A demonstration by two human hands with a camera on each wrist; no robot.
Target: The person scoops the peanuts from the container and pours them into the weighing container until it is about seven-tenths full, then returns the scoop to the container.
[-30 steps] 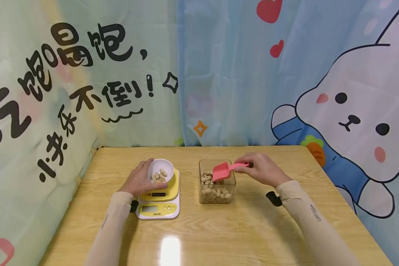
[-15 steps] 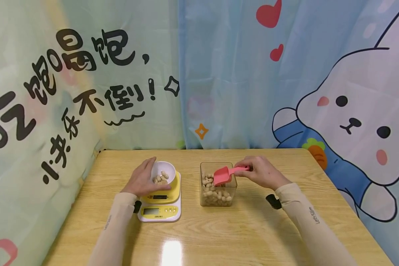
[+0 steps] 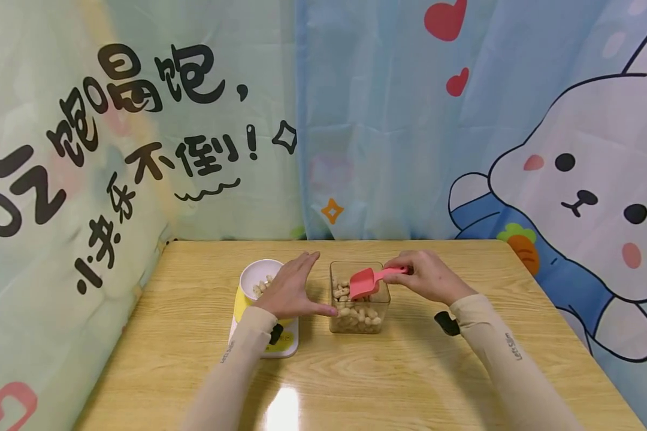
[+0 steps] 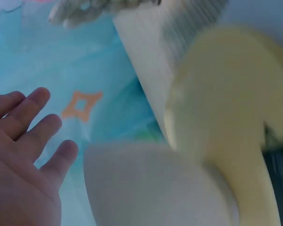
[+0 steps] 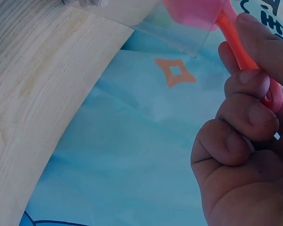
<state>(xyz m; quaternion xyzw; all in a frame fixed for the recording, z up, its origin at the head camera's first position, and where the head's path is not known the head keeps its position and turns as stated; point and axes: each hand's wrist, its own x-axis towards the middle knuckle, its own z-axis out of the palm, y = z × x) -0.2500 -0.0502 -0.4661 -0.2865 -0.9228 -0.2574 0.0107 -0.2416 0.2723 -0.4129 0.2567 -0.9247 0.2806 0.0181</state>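
My right hand point(image 3: 428, 276) grips the handle of a small pink scoop point(image 3: 362, 284) between thumb and curled fingers, also plain in the right wrist view. The scoop's blade is at the top of a clear square container point(image 3: 387, 314) holding peanuts point(image 3: 358, 317). My left hand point(image 3: 293, 291), fingers spread and holding nothing, is between the white bowl and the container, its thumb at the container's left side; whether it touches cannot be told. Several peanuts lie in the white bowl point(image 3: 252, 269), which sits on a yellow and white kitchen scale point(image 3: 241, 306), partly hidden by my left hand and sleeve.
The wooden table point(image 3: 410, 377) carries the scale on the left and the container near its middle. Behind its back edge hangs a printed curtain point(image 3: 377, 131) with a cartoon animal and large writing.
My left hand has left the bowl's side and moved right toward the container. The right hand and scoop have stayed almost where they were over the peanuts.
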